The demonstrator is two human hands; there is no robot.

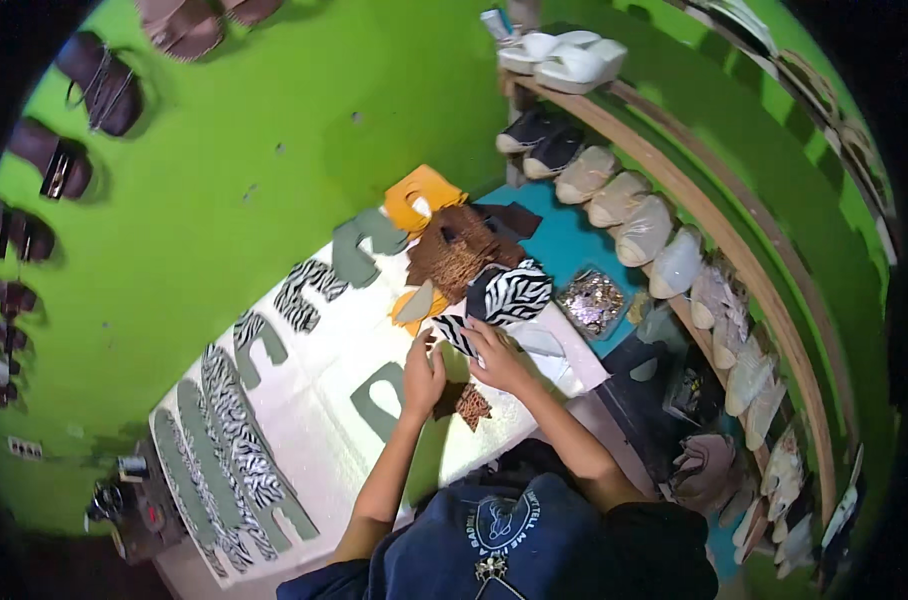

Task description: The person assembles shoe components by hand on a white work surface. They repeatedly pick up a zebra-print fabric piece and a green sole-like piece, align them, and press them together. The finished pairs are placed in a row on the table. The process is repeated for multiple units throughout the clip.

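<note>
My right hand (496, 360) has its fingers closed on a small zebra-print cut piece (452, 334) just above the white table. Close by on its left, my left hand (423, 372) has loosely bent fingers, with nothing plainly held in them. Beneath and between the hands lies a brown leopard-print piece (473, 407). A grey-green U-shaped piece (370, 402) lies left of my left hand. Just beyond my hands are a yellow piece (410, 308), a pile of brown textured pieces (454, 262) and a larger zebra-print stack (514, 294).
The white tabletop (319, 385) bears zebra-print and grey-green strips (244, 430) at left. A clear box of shiny bits (591, 303) sits on the teal surface (549, 240). Wooden shelves (714, 170) with wrapped shoe forms (642, 228) curve along the right. Sandals (104, 85) hang on the green wall.
</note>
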